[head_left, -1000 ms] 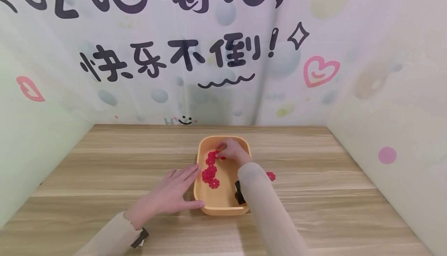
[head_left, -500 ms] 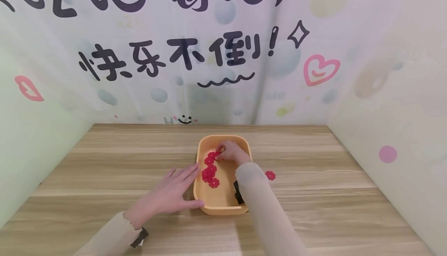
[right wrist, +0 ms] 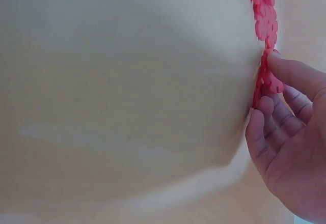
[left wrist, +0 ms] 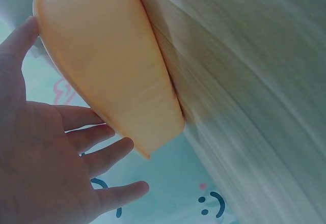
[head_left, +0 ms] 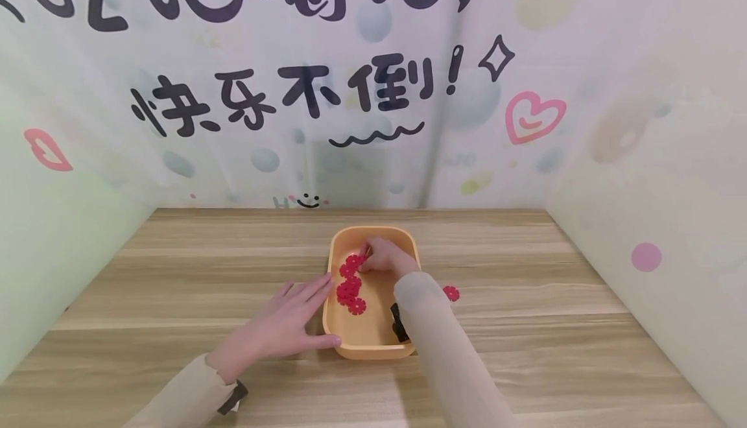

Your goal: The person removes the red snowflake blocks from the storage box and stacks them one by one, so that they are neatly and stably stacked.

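An orange tray (head_left: 373,332) with rounded corners stands on the wooden table. Inside, several red flower-shaped plastic discs (head_left: 349,290) form an uneven row along its left side. My right hand (head_left: 386,256) reaches into the far part of the tray. In the right wrist view, its thumb and fingers pinch a red disc (right wrist: 275,85) at the end of the row; the fingers partly hide it. My left hand (head_left: 280,327) lies with fingers spread against the tray's left side, thumb at the near rim. The left wrist view shows those fingertips along the tray's edge (left wrist: 107,71).
One more red disc (head_left: 451,293) lies on the table (head_left: 525,337) right of the tray. A black piece (head_left: 399,323) shows beside the right sleeve, over the tray. A printed wall sheet (head_left: 362,175) rises behind the table, and pale walls stand at both sides.
My right hand's fingers have drawn together on the discs at the row's far end and shifted slightly left. The left hand and the tray have stayed in place.
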A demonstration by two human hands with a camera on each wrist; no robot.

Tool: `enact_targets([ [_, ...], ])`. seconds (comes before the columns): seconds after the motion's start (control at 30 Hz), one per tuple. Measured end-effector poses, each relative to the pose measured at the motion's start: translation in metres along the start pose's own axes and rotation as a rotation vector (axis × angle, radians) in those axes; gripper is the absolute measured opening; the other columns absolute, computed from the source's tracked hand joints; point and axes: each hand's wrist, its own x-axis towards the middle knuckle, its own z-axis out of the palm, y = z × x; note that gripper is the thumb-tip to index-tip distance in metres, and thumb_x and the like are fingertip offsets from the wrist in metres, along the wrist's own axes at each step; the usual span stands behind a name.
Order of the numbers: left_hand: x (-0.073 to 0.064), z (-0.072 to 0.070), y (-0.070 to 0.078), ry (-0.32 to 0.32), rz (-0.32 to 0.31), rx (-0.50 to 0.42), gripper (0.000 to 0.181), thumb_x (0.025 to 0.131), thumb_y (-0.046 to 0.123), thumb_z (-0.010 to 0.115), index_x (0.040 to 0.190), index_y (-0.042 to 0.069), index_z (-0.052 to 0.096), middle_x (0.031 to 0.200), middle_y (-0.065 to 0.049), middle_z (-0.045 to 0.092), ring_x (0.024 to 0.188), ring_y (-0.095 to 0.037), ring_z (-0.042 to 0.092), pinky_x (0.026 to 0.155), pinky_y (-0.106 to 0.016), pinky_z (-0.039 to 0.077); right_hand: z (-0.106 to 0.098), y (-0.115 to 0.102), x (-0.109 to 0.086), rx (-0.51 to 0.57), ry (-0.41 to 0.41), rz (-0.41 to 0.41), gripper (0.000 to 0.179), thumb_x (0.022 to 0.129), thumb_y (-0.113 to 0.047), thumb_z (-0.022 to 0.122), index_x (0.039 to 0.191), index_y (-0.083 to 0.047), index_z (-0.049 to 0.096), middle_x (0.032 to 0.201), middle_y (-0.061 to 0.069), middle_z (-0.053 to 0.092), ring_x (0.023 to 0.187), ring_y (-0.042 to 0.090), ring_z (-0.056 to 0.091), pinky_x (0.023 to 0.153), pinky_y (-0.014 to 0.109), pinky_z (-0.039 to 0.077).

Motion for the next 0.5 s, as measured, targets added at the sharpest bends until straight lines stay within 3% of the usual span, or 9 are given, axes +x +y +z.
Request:
enact_targets([
  [0.27,-0.0002,-0.0002,0.0004,0.002,0.001,0.002,0.090,0.074,0.066,0.048,0.137,0.004,0.030,0.142,-0.006,0.024,0.126,-0.022,0.027,0.096,-0.053,0.020,-0.0021,-0.0018,-0.0030,0.005,-0.065,-0.005,0.031,0.076,-0.008,0.068,0.105,-0.008,0.055,0.088,0.004,0.054,0.073,0.018,0.053,0.065,0.025,0.046],
  [0.5,0.0001,-0.0006,0.0007,0.005,0.003,0.007,0.090,0.074,0.065,0.049,0.137,0.004,0.030,0.142,-0.006,0.025,0.125,-0.022,0.027,0.096,-0.053,0.021,-0.0031,-0.0017,-0.0021,-0.009,-0.090,-0.007,0.026,0.077,-0.003,0.065,0.102,-0.008,0.058,0.081,0.006,0.054,0.066,0.018,0.052,0.058,0.025,0.045],
])
